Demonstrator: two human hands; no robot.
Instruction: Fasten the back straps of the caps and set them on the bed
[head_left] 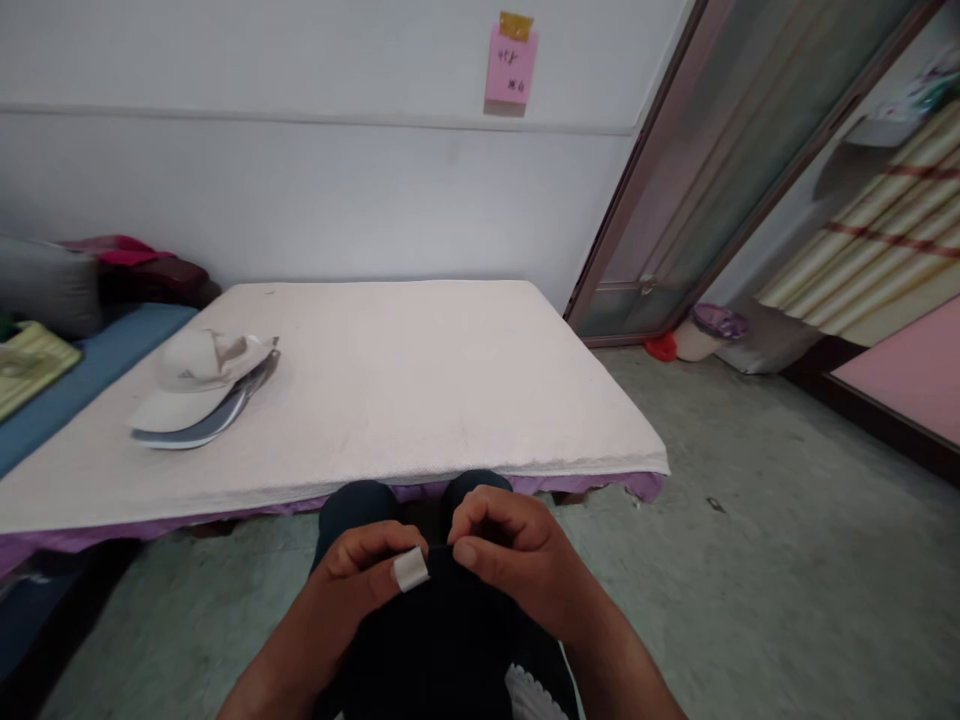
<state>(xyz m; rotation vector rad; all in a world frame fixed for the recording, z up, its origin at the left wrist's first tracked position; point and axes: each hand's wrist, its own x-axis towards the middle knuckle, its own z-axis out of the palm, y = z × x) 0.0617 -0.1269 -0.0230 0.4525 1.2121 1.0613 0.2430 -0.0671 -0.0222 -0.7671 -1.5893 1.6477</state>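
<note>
Both hands are held over my lap, close together with a small gap between the fingertips. My left hand is pinched, and a white wrap or tape shows at its thumb tip. My right hand has thumb and index finger pressed together. A thin dark line spans the gap between the two pinches; it is too small to name against the dark clothing. Ahead of the hands lies a bed with a pale cover. Stacked caps rest on its left part.
A grey cushion and a blue mat are at the far left. On the wall hangs a pink note. A glass sliding door, a lined bin and a striped curtain stand to the right.
</note>
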